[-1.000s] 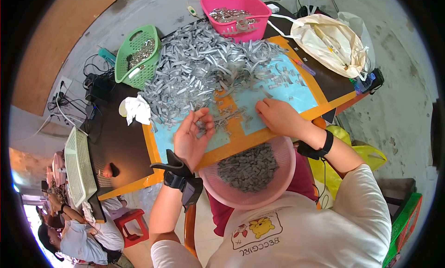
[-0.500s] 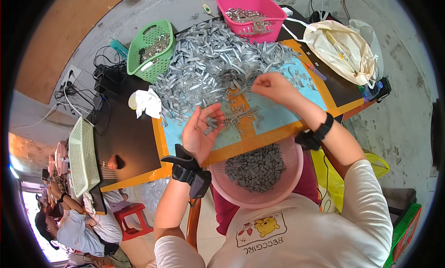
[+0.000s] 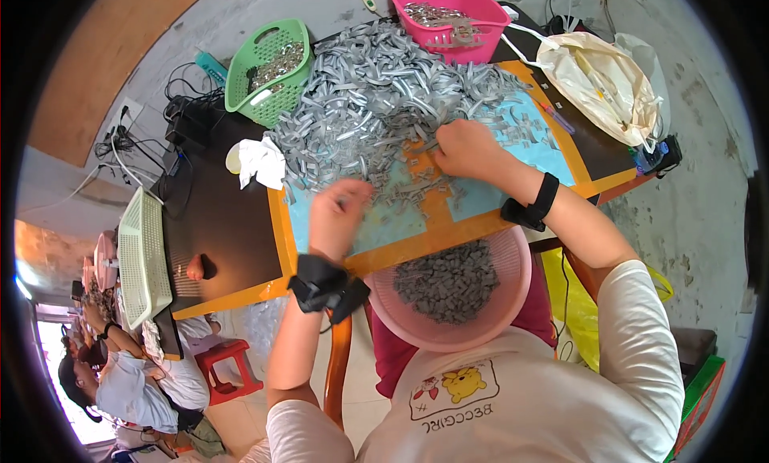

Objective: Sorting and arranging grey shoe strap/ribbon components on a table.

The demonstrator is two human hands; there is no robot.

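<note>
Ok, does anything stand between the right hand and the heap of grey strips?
Nothing visible does: the right hand is at the near edge of the heap of grey strips. Whether it touches them cannot be told.

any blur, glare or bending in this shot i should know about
Head view: the left hand is blurred, the right hand noticeably crisper; head view: a bright patch at lower left is washed out; head view: the brown panel edge curves, and corners go black.
</note>
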